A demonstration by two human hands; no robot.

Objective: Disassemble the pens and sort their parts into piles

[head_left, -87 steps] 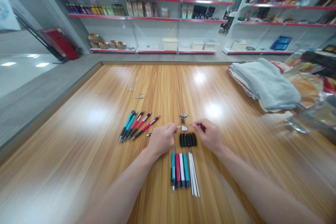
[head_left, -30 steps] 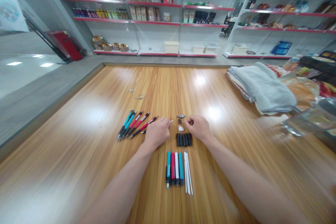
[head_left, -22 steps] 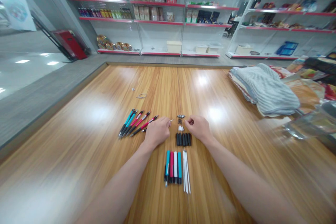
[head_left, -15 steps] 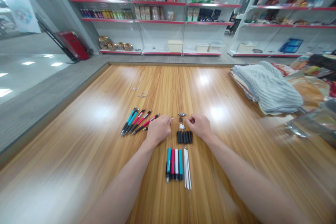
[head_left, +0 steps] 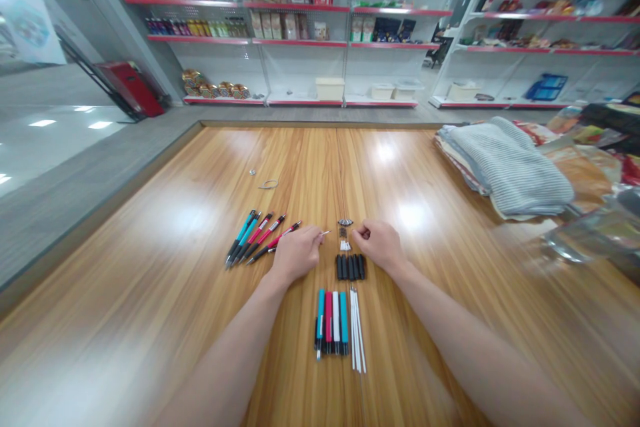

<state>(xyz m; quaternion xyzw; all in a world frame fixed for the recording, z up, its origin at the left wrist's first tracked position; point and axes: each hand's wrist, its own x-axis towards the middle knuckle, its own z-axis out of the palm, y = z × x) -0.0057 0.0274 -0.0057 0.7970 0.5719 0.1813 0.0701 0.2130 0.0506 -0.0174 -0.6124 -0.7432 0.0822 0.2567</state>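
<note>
On my feed I count two hands [head_left: 296, 255], two turquoise pens [head_left: 248, 232] and three red pens [head_left: 267, 235] left of centre; at lower centre, two turquoise barrels [head_left: 343, 315], one red barrel [head_left: 329, 315], one white barrel [head_left: 336, 315].

A wood-grained surface [head_left: 305, 167], edged by a dark border, filled the foreground, and soft white patches of overhead light glowed on it. Beyond stood white shelving [head_left: 300, 67] with red-fronted shelves, some carrying bottles and packets; a similar unit [head_left: 500, 70] stood to the right. At left, a grey column [head_left: 105, 20] slanted beside a pale poster [head_left: 30, 13], and grey floor [head_left: 115, 153] met glossier flooring [head_left: 60, 137] that mirrored bright lights.
</note>
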